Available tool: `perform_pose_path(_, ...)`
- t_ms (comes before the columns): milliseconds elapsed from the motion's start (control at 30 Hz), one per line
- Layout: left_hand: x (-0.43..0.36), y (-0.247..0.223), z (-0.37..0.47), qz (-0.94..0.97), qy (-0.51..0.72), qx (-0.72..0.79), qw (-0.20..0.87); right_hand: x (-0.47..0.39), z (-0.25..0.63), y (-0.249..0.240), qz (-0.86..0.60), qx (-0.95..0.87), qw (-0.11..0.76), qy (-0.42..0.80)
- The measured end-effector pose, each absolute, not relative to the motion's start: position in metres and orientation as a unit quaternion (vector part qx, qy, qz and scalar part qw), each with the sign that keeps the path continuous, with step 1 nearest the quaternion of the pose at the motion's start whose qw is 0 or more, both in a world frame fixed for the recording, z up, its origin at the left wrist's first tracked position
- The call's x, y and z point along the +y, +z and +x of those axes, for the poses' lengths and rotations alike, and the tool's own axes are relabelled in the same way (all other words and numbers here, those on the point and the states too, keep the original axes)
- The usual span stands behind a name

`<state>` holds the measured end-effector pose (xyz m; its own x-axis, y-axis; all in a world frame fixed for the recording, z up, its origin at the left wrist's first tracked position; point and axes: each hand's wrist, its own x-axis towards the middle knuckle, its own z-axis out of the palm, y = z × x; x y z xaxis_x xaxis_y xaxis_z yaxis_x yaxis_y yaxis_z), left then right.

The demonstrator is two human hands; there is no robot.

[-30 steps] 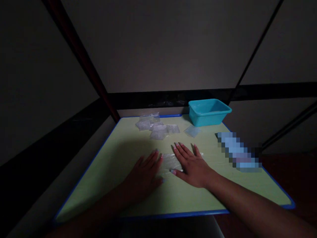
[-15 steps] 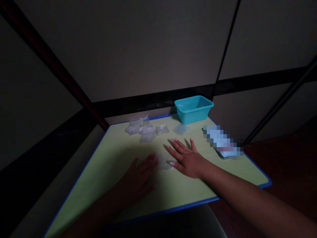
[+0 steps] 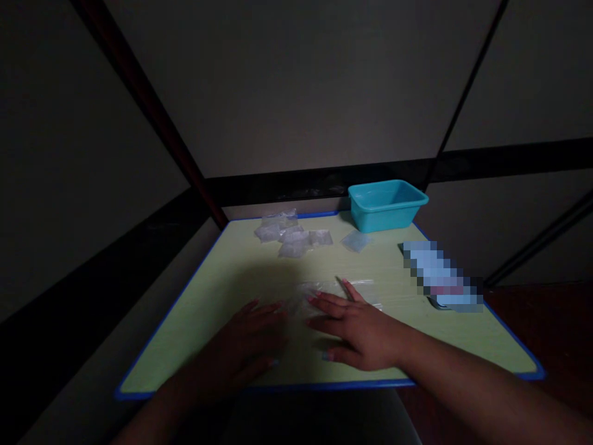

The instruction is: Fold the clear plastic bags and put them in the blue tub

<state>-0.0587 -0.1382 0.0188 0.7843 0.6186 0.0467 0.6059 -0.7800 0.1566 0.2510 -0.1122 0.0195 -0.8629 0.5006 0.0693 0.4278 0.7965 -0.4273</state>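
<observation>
A clear, thin plastic bag (image 3: 303, 290) lies on the light green table, partly covered by my hands. Its right end shows past my right thumb and fingers. My right hand (image 3: 364, 330) rests palm down over the bag with fingers spread, touching it. In shadow on the left, my left hand (image 3: 245, 346) lies low at the bag's left end, fingers stretched out and somewhat blurred. Neither hand grips anything. Farther back is a loose group of small clear packets (image 3: 294, 241), and a pale bluish flat packet (image 3: 356, 241) lies to their right.
A turquoise plastic basin (image 3: 384, 216) stands at the back right corner. A flat, phone-like object (image 3: 438, 275), blurred by pixels, lies along the right side. The table (image 3: 204, 296) has a blue edge, and a wall (image 3: 301, 111) rises behind it.
Both hands have moved toward the table's near edge. More of the plastic bag now shows, with an end reaching right of my right hand. The camera view has shifted, moving the scene rightward.
</observation>
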Motion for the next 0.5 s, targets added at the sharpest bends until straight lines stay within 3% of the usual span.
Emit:
perform_pose_path(300,-0.140,0.002,-0.084,0.931,0.061,0.359,0.038,-0.113,0.247,0.018,-0.257,-0.939,0.091,0.208)
perform_pose_path(500,-0.131,0.011,-0.081,0.901,0.133,0.397,0.118,-0.112,0.247,0.015,-0.259,-0.937,0.099,0.213)
